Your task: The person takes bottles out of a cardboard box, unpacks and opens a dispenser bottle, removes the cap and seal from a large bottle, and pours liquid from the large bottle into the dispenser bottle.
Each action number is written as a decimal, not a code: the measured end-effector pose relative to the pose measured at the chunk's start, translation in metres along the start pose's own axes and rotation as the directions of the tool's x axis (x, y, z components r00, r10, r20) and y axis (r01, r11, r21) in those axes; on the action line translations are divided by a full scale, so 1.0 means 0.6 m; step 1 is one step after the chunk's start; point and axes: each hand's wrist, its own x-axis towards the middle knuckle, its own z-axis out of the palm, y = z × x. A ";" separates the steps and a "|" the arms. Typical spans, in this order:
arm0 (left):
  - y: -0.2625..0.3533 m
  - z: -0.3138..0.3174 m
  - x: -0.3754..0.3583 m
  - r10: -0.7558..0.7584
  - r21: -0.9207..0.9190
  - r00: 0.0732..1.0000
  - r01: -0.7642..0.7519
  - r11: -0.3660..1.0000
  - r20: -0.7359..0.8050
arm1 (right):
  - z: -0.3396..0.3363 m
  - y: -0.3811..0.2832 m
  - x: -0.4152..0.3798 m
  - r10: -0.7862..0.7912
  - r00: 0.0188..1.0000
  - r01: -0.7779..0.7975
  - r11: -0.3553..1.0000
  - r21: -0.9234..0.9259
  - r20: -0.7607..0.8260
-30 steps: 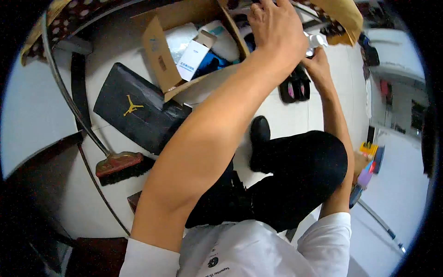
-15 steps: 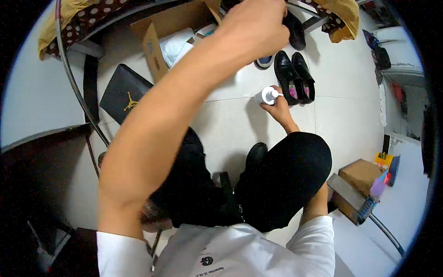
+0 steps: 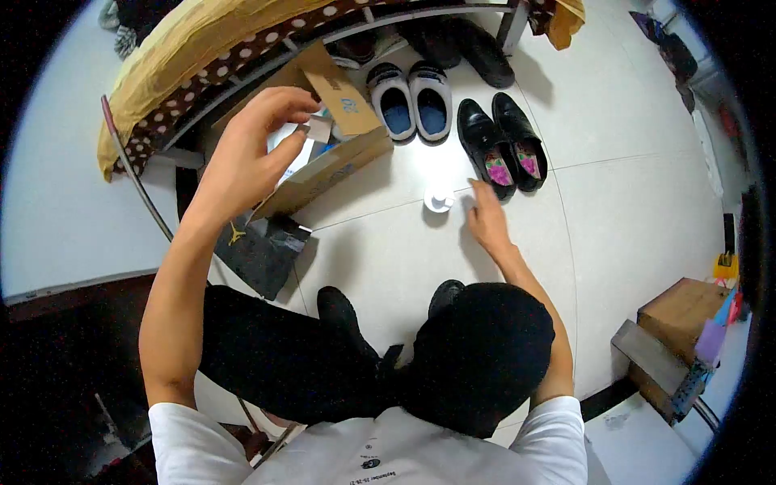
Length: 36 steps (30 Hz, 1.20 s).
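My left hand is over the open cardboard box, its fingers curved and apart with nothing between them. Inside the box, white packages show partly beneath that hand. A white pump bottle stands upright on the tiled floor. Just to its right is my right hand, apart from the bottle, fingers extended and holding nothing. Black leather shoes lie beyond my right hand, and grey-white slippers are beside the box.
A black box with a gold logo lies at the left, against the cardboard box. The bed with its metal frame spans the top. Another cardboard box with small items stands at the right. Dark shoes lie under the bed edge.
My right hand has let go of the pump bottle, which now stands on the floor. My left hand has moved left and back, from above the shoes to over the cardboard box. The view has shifted.
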 end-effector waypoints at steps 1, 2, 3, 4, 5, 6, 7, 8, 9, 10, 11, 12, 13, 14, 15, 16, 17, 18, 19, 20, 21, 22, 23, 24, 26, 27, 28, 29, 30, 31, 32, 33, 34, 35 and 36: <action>0.000 0.003 0.006 0.000 0.030 1.000 0.000 1.000 0.014 | -0.011 0.013 -0.002 -0.004 0.988 0.003 1.000 -0.005 -0.154; -0.001 0.007 0.009 -0.010 0.058 1.000 0.009 0.998 0.027 | -0.016 0.037 0.006 -0.013 0.950 -0.015 0.996 -0.088 -0.311; -0.001 0.011 0.011 -0.016 0.078 0.999 0.013 0.997 0.037 | -0.048 0.035 0.018 -0.009 0.920 -0.032 0.995 -0.098 -0.391; -0.001 0.010 0.018 -0.029 0.108 0.999 0.025 0.994 0.041 | -0.054 0.066 0.031 -0.094 0.868 -0.017 0.976 -0.219 -0.488; -0.007 0.005 0.026 -0.043 0.143 0.998 0.038 0.989 0.036 | -0.068 0.074 0.044 -0.035 0.856 -0.095 0.970 -0.225 -0.515; -0.033 0.001 0.037 -0.029 0.219 0.999 0.025 0.975 0.015 | -0.083 0.078 0.058 -0.043 0.864 -0.129 0.944 -0.304 -0.501; -0.036 -0.006 0.048 -0.116 0.234 0.993 0.107 0.966 0.027 | -0.086 0.094 0.073 0.091 0.899 -0.261 0.896 -0.359 -0.428; -0.041 -0.015 0.059 -0.201 0.243 0.979 0.186 0.952 0.035 | -0.105 0.089 0.080 0.142 0.932 -0.262 0.900 -0.349 -0.334; -0.074 -0.024 0.069 -0.194 0.273 0.979 0.171 0.947 0.058 | -0.093 0.121 0.087 0.056 0.929 -0.228 0.865 -0.447 -0.366; -0.116 -0.029 0.077 -0.188 0.300 0.979 0.156 0.941 0.081 | -0.121 0.098 0.099 0.174 0.951 -0.259 0.902 -0.346 -0.257; -0.148 -0.032 0.083 -0.251 0.270 0.960 0.212 0.939 0.120 | -0.118 0.109 0.108 0.153 0.957 -0.241 0.891 -0.385 -0.246; -0.177 -0.029 0.087 -0.312 0.236 0.936 0.270 0.933 0.162 | -0.117 0.130 0.116 0.131 0.963 -0.223 0.877 -0.426 -0.234; -0.216 -0.018 0.089 -0.318 0.299 0.931 0.256 0.919 0.179 | -0.117 0.134 0.124 0.147 0.968 -0.228 0.856 -0.465 -0.203; -0.242 -0.007 0.087 -0.327 0.358 0.925 0.243 0.902 0.195 | -0.120 0.136 0.131 0.162 0.972 -0.228 0.832 -0.506 -0.173; -0.248 0.001 0.084 -0.338 0.436 0.910 0.209 0.875 0.241 | -0.121 0.143 0.137 0.114 0.977 -0.195 0.820 -0.539 -0.180; -0.257 0.010 0.082 -0.352 0.505 0.891 0.171 0.846 0.287 | -0.123 0.147 0.140 0.108 0.979 -0.187 0.816 -0.547 -0.174; -0.276 0.025 0.086 -0.387 0.511 0.871 0.194 0.837 0.303 | -0.123 0.154 0.139 0.104 0.980 -0.181 0.813 -0.554 -0.168; -0.298 0.043 0.089 -0.416 0.517 0.851 0.212 0.829 0.319 | -0.124 0.154 0.141 0.101 0.981 -0.179 0.808 -0.562 -0.168; -0.309 0.055 0.091 -0.396 0.530 0.855 0.175 0.829 0.336 | -0.131 0.132 0.149 0.131 0.977 -0.204 0.796 -0.570 -0.167; -0.320 0.064 0.099 -0.371 0.545 0.857 0.130 0.828 0.359 | -0.138 0.110 0.155 0.168 0.971 -0.237 0.782 -0.577 -0.172; -0.334 0.076 0.111 -0.389 0.572 0.830 0.106 0.813 0.399 | -0.146 0.074 0.159 0.213 0.961 -0.275 0.764 -0.583 -0.175; -0.327 0.085 0.121 -0.412 0.595 0.814 0.104 0.797 0.410 | -0.155 0.042 0.165 0.159 0.975 -0.218 0.810 -0.544 -0.153; -0.344 0.100 0.127 -0.359 0.570 0.835 0.067 0.819 0.417 | -0.166 0.008 0.169 0.106 0.985 -0.161 0.847 -0.506 -0.136; -0.366 0.121 0.132 -0.302 0.545 0.855 0.028 0.838 0.421 | -0.179 -0.029 0.172 0.050 0.991 -0.102 0.879 -0.467 -0.122; -0.404 0.168 0.139 -0.207 0.606 0.880 -0.110 0.788 0.428 | -0.205 -0.128 0.173 0.002 0.999 -0.020 0.899 -0.438 -0.041; -0.421 0.188 0.145 -0.160 0.633 0.888 -0.172 0.754 0.432 | -0.216 -0.176 0.177 -0.024 1.000 0.023 0.906 -0.423 0.002; -0.431 0.205 0.153 -0.169 0.658 0.876 -0.200 0.726 0.452 | -0.226 -0.217 0.179 -0.073 0.996 0.085 0.893 -0.443 0.044; -0.441 0.223 0.160 -0.179 0.680 0.864 -0.225 0.697 0.470 | -0.234 -0.254 0.178 -0.122 0.989 0.150 0.875 -0.461 0.090; -0.455 0.240 0.163 -0.194 0.699 0.851 -0.247 0.671 0.487 | -0.238 -0.285 0.175 -0.168 0.975 0.217 0.853 -0.475 0.143; -0.480 0.256 0.166 -0.129 0.690 0.869 -0.281 0.667 0.478 | -0.241 -0.311 0.168 -0.199 0.957 0.279 0.831 -0.481 0.211; -0.478 0.262 0.168 -0.168 0.705 0.834 -0.316 0.635 0.526 | -0.244 -0.333 0.162 -0.223 0.932 0.341 0.808 -0.480 0.286; -0.462 0.257 0.176 -0.210 0.715 0.792 -0.357 0.601 0.573 | -0.246 -0.346 0.159 -0.243 0.902 0.399 0.788 -0.470 0.358; -0.459 0.260 0.189 -0.252 0.720 0.746 -0.406 0.562 0.617 | -0.243 -0.355 0.161 -0.256 0.881 0.434 0.773 -0.463 0.399; -0.470 0.272 0.202 -0.238 0.675 0.703 -0.442 0.591 0.670 | -0.239 -0.359 0.161 -0.269 0.860 0.467 0.758 -0.455 0.433; -0.498 0.305 0.220 -0.201 0.649 0.749 -0.368 0.666 0.631 | -0.234 -0.365 0.164 -0.279 0.840 0.495 0.746 -0.446 0.465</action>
